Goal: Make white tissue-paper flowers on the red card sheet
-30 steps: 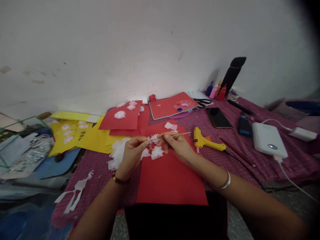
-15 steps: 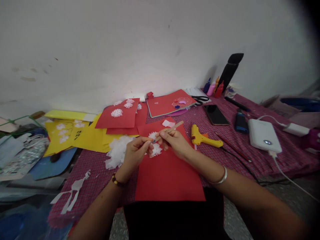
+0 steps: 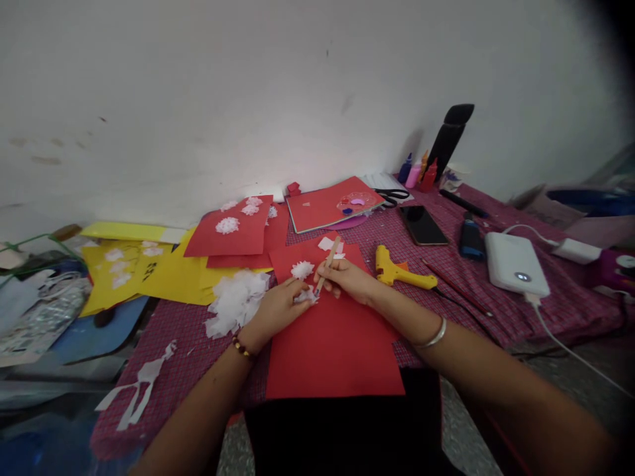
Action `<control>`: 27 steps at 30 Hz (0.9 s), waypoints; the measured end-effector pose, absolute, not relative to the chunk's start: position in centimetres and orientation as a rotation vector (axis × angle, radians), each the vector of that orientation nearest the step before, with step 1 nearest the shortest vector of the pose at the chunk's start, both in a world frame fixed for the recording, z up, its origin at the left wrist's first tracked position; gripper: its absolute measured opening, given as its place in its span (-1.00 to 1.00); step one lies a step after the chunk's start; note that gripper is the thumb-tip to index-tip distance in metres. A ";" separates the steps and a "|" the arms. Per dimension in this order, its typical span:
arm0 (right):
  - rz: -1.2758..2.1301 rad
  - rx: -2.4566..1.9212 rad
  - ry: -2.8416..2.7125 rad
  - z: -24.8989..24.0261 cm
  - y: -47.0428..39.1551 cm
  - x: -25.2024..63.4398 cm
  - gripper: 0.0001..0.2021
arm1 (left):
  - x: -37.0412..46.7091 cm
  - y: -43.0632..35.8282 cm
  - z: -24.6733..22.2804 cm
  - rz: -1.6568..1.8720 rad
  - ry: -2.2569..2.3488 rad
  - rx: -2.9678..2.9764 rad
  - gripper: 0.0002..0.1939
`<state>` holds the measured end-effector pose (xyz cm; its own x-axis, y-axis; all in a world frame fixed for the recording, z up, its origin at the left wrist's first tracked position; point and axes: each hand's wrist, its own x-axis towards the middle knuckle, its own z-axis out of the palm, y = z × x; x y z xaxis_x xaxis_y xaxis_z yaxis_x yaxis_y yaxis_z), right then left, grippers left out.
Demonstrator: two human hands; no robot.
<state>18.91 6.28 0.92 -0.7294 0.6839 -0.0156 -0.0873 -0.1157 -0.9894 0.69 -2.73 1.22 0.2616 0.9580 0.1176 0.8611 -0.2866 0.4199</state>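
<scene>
My right hand (image 3: 340, 276) is closed in a pinch around a slim pale wooden stick (image 3: 334, 250). Its dark lower tip touches or hovers just over a white paper flower (image 3: 308, 295) on a red paper sheet (image 3: 332, 357). Beside that flower lies my left hand (image 3: 282, 304), low over the sheet, its fingers stretched along the flower's left edge. Part of the flower is hidden by these fingers. Just above is another white flower (image 3: 301, 270). White paper scraps (image 3: 328, 244) lie at the sheet's top.
Left of the sheet is a heap of white tissue pieces (image 3: 238, 297). Red cards (image 3: 233, 241) with white flowers sit behind it. To the right are a yellow glue gun (image 3: 401, 272), a phone (image 3: 423, 225), a red pencil (image 3: 459, 291) and a white power bank (image 3: 516, 263) with cables.
My hands have come down from above the flowers to the lower one. The stick has swung from slanted to steeper, tip down. My left fingers have loosened from a pinch.
</scene>
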 end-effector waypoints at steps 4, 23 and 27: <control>1.788 -0.593 -1.826 0.6 6.2 18.8 -0.76 | 0.7 -1.8 0.5 0.561 1.729 2.178 -0.89; 0.821 -0.553 -2.549 1.8 3.0 18.3 -0.77 | 0.5 -1.6 0.6 0.568 1.731 2.115 -0.89; 0.978 -0.510 -2.405 1.6 3.5 18.4 -0.78 | 0.7 -1.7 0.8 0.581 1.724 2.123 -0.87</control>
